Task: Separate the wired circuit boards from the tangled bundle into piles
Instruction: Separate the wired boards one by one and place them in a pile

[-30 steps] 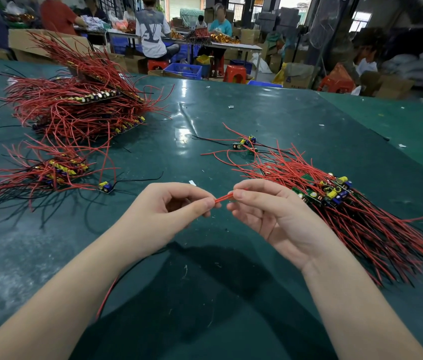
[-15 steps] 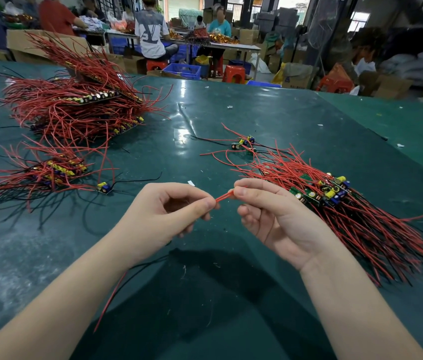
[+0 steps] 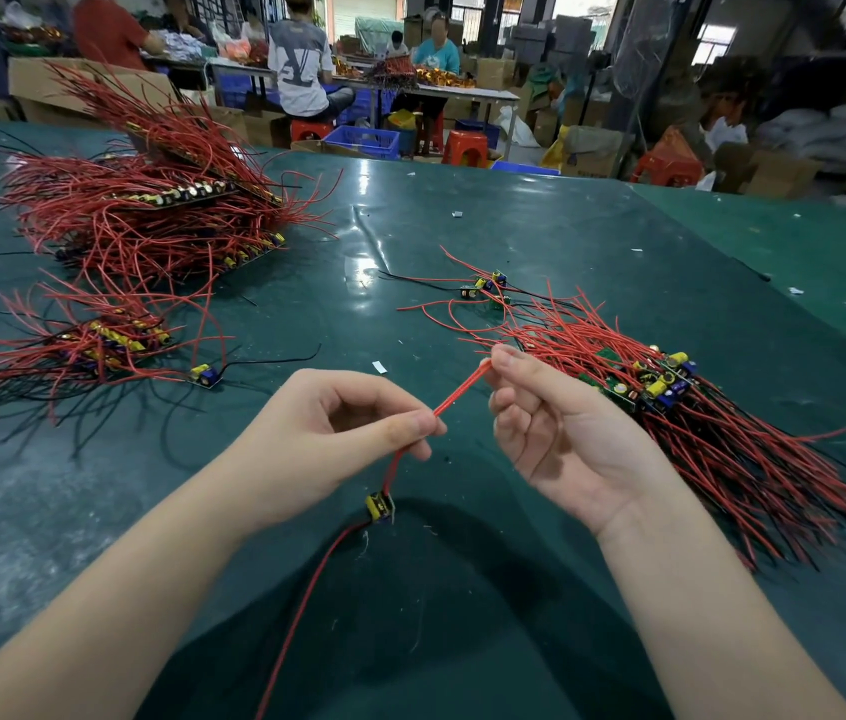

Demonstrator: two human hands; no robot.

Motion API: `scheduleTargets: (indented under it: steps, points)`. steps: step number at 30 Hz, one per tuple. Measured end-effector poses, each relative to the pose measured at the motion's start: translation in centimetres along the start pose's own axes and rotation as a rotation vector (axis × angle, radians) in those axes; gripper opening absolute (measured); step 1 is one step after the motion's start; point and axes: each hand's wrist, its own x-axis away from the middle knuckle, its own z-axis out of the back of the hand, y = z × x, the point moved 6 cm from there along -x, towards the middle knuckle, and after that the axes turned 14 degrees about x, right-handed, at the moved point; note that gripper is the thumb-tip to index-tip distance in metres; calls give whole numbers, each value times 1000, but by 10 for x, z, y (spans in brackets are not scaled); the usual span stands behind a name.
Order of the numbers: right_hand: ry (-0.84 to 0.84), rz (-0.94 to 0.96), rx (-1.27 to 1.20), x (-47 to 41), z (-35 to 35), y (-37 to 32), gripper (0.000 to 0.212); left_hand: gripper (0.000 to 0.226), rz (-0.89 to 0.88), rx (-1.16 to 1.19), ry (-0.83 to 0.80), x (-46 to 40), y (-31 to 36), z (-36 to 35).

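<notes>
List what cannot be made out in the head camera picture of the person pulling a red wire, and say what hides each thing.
- Red wire: where the left hand grips it, curled fingers cover it.
- Small board hanging below: too small to read its parts.
- Trailing wire: cut off by the bottom edge.
- Boards in the right bundle: mostly buried under wires.
</notes>
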Motion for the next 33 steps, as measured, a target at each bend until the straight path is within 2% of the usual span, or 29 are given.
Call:
scheduleTargets:
  steps: [6, 9, 14, 19, 24, 33]
  points:
    - [19, -35, -41, -1, 2, 2, 11, 12, 34, 39, -25, 2, -1, -2]
    - [53, -26, -104, -2, 5, 0, 20, 11, 64, 51, -57, 3, -2, -5]
    - [69, -48, -67, -2, 5, 4, 8, 11, 74, 83, -75, 5, 2, -6]
    - [93, -78, -66, -3, 6, 6, 6, 13, 110, 125, -81, 6, 0, -9]
    - [79, -55, -118, -3, 7, 1, 12, 4, 187, 143, -128, 7, -3, -12]
    - [148, -107, -34, -4, 13, 8, 16, 13, 197, 171, -162, 9, -3, -14]
